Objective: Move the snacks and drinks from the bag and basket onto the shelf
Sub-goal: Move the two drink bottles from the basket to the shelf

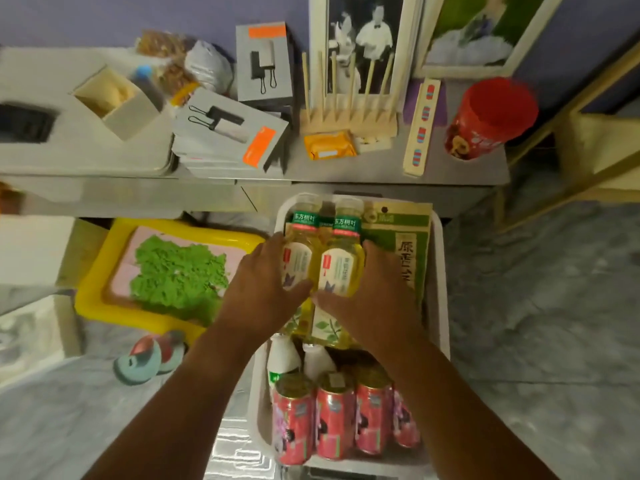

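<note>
A white basket (441,271) sits on the floor below the grey shelf (381,168). Two yellow tea bottles with green labels lie in it side by side. My left hand (258,289) wraps the left tea bottle (299,247). My right hand (377,296) wraps the right tea bottle (341,265). A green snack packet (405,247) lies flat at the basket's right side. Nearer me stand two white bottles (282,355) and several pink cans (334,420). More yellow bottles show beneath my hands.
On the shelf stand grey boxes (228,133), a wooden rack (346,112), an orange packet (329,145), a red tub (485,119), bagged snacks (173,60) and framed pictures. A yellow tray with green material (166,268) and a small toy (145,355) lie on the floor left of the basket.
</note>
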